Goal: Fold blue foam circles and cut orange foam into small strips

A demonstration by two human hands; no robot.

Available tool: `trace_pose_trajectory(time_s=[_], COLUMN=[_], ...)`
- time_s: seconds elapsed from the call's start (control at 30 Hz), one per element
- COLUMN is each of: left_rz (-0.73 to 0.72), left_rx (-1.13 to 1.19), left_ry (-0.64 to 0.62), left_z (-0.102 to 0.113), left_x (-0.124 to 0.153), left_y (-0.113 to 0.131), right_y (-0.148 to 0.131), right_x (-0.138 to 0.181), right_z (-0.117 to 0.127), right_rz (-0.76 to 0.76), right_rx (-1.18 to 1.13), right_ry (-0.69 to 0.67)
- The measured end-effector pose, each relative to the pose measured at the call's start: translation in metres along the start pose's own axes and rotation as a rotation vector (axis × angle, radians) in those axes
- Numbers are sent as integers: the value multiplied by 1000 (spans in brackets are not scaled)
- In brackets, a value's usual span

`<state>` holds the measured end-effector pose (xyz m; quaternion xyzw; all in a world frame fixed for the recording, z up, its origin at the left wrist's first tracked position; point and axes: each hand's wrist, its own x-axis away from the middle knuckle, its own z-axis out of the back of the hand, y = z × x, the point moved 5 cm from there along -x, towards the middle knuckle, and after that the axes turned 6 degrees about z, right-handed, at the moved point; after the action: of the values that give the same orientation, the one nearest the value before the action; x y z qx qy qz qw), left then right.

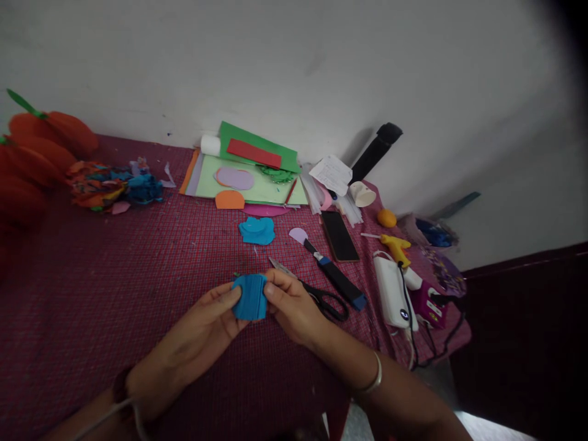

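A small piece of blue crepe paper [250,298] with fine ridges and a rounded left side is held between my two hands over the table. My left hand [220,315] pinches its left side, thumb on top. At its right edge, the thumb and fingers of my right hand [291,303] are closed on it. Scissors [328,301] with black handles lie partly hidden behind my right hand. Beyond my hands rests a pile of blue paper pieces [257,231]. A pale lilac half-round paper [298,235] lies right of the pile, by a dark-handled tool [340,278].
Coloured sheets [257,184] and cut ovals lie at the back. Crumpled paper scraps [110,184] and orange paper pumpkins [50,141] stand left. On the right are a phone [340,236], a yellow glue gun [395,248], a white power bank [392,291] and cables.
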<state>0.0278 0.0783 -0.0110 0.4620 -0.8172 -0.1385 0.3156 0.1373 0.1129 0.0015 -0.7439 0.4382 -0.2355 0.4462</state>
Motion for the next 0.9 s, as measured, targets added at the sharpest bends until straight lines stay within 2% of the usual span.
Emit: trace_pose_trajectory(time_s=[0.17, 0.4, 0.57, 0.77, 0.9], left_rz=[2, -7, -6, -18, -33], left_rx=[26, 20, 13, -1, 20], left_ry=[-4, -40, -22, -56, -30], left_z=[0, 0, 2, -1, 3], left_x=[1, 0, -1, -1, -2], left_y=[1, 1, -1, 0, -2], right_y=[-2, -5, -4, 0, -3], right_x=[-1, 1, 1, 2, 2], right_z=[1, 0, 2, 3, 5], right_rz=[50, 33, 20, 0, 45], right_rx=[-11, 84, 139, 110, 85], right_ry=[52, -40, 12, 29, 86])
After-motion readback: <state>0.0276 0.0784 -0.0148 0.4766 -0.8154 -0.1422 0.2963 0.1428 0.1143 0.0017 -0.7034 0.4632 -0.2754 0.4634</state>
